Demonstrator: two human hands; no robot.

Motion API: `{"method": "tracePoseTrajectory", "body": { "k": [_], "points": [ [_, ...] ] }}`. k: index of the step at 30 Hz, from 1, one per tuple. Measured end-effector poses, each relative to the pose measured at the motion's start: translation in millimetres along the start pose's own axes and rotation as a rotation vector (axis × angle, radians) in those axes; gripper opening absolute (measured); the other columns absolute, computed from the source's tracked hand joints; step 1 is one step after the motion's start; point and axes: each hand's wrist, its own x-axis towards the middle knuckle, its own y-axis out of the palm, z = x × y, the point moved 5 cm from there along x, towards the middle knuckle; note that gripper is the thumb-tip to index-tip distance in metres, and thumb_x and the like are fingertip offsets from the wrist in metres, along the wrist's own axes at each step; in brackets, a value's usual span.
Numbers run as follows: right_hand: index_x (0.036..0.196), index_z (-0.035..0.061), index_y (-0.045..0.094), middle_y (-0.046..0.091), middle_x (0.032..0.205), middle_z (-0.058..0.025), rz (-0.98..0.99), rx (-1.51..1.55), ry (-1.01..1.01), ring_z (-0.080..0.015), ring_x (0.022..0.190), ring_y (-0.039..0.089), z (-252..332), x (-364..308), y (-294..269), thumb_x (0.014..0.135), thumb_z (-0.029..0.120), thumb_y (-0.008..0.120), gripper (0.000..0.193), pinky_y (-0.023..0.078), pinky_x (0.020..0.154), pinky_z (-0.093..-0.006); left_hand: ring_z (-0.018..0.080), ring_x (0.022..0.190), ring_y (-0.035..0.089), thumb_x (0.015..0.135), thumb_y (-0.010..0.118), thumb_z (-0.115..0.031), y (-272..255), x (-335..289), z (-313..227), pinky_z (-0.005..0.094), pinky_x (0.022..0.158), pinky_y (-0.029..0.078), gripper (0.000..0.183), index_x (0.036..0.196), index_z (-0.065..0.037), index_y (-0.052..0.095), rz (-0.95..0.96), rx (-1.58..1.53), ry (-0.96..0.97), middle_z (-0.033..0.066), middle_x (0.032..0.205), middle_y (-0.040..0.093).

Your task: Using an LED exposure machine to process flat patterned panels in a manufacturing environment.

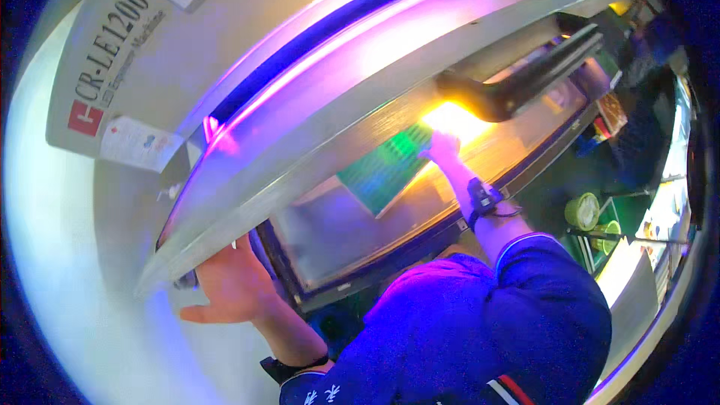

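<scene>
A flat green board (384, 174) with a fine pattern at its upper part lies on the pale bed (322, 232) of a large machine. At its upper right corner is my right hand (445, 148), thumb over the edge and fingers closed about it, partly washed out by a bright yellow light. My left hand (236, 285) is up against the lower left end of the machine's curved cover (337, 142). Its thumb sticks out and its palm is spread; the fingertips are partly hidden by the cover's rim.
A thick black handle (525, 86) stands out from the cover just above my right hand. A dark frame (375, 259) borders the bed in front of my body. To the right are a green cup-like container (583, 211) and a rack (592, 247).
</scene>
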Motion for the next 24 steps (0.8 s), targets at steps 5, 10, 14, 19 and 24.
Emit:
{"method": "tracePoseTrajectory", "body": {
  "k": [5,10,14,19,24],
  "points": [
    [0.111,0.0079,0.066,0.068,0.109,-0.0185,0.166,0.203,0.282,-0.0353,0.105,0.065,-6,-47,-19,0.081,0.032,0.065,0.039,0.053,0.085,-0.0437,0.0405,0.146,0.012,0.07,0.063,-0.078,-13,-10,17,0.0645,0.115,0.012,0.123,0.153,-0.005,0.009,0.301,0.038,-0.06,0.0168,0.159,0.012],
    [0.088,0.0045,0.073,0.071,0.084,-0.0179,0.262,0.563,0.356,-0.0324,0.081,0.069,-15,-105,23,0.074,0.032,0.071,0.032,0.055,0.074,-0.0436,0.0369,0.148,0.011,0.067,0.073,-0.071,-48,-7,16,0.0642,0.115,0.015,0.126,0.154,-0.008,0.006,0.582,0.126,-0.107,0.0167,0.16,0.011],
    [0.091,0.0014,0.071,0.068,0.076,-0.0116,0.302,0.89,0.367,-0.022,0.072,0.065,-26,-190,8,0.072,0.03,0.079,0.035,0.053,0.066,-0.0387,0.0369,0.147,0.013,0.073,0.072,-0.063,-80,-8,29,0.0616,0.114,0.021,0.115,0.155,-0.013,0.008,0.707,0.174,-0.14,0.0122,0.161,0.012],
    [0.103,-0.0003,0.07,0.069,0.102,-0.0112,0.471,1.007,0.677,-0.0195,0.088,0.063,-53,-349,-18,0.08,0.044,0.075,0.05,0.05,0.077,-0.0353,0.0366,0.143,0.027,0.088,0.058,-0.057,-75,-34,61,0.0554,0.112,0.03,0.095,0.153,-0.005,0.014,0.487,0.277,-0.645,0.0131,0.16,0.017],
    [0.099,-0.0035,0.071,0.069,0.091,-0.0118,0.067,1.361,0.766,-0.0212,0.075,0.062,-63,-509,-16,0.084,0.053,0.067,0.059,0.049,0.072,-0.0383,0.0306,0.127,0.048,0.096,0.044,-0.047,-101,-110,125,0.0443,0.1,0.041,0.068,0.147,-0.005,0.031,0.663,0.435,-1.009,0.0147,0.145,0.044]
  ]
}}
